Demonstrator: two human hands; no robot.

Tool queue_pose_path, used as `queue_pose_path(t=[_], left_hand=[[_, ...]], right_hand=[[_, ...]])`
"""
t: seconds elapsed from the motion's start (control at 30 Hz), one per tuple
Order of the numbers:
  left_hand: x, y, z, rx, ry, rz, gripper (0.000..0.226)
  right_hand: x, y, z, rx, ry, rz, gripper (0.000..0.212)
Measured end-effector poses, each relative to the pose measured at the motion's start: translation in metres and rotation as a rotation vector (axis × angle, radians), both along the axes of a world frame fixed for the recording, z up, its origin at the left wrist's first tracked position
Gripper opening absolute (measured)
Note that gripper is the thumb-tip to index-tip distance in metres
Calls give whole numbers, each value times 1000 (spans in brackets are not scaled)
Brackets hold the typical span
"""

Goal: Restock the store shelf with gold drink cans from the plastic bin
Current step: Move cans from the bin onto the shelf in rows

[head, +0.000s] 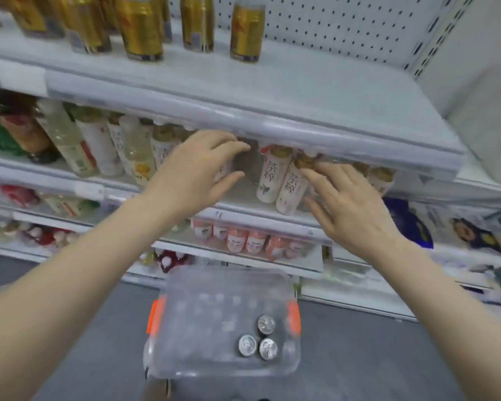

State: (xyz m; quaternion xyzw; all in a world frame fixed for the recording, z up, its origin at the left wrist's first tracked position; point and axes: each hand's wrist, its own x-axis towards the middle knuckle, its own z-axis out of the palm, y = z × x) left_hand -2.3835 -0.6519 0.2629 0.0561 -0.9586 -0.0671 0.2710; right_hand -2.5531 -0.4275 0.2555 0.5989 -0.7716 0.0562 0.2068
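Several gold drink cans [247, 33] stand on the top white shelf [301, 91], mostly at its left and middle. A clear plastic bin [185, 363] with orange latches sits on the floor below me, with three cans [258, 340] upright in its right part, silver tops showing. My left hand [198, 172] and my right hand [347, 204] hang in the air in front of the second shelf, fingers relaxed and spread. Neither hand holds anything.
White bottles [272, 175] with gold caps fill the second shelf behind my hands. Pale and green bottles [67, 140] stand to the left. Pink-labelled packs [243, 238] sit on a lower shelf. A pegboard back [344, 27] rises behind the top shelf, whose right part is bare.
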Motion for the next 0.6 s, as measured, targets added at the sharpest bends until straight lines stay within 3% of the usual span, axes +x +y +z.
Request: queue_pose_path(t=[0.2,0.47,0.6], left_hand=[[26,68,-127,202,-194,18,41],[61,140,-299,552,-570,84,50],[62,161,-376,681,-748,104,57]], right_hand=[[32,56,-129,178,-248,-4,44],[70,88,-293,449,-734,-87,63],[79,75,-357,518,-808,-124,59]])
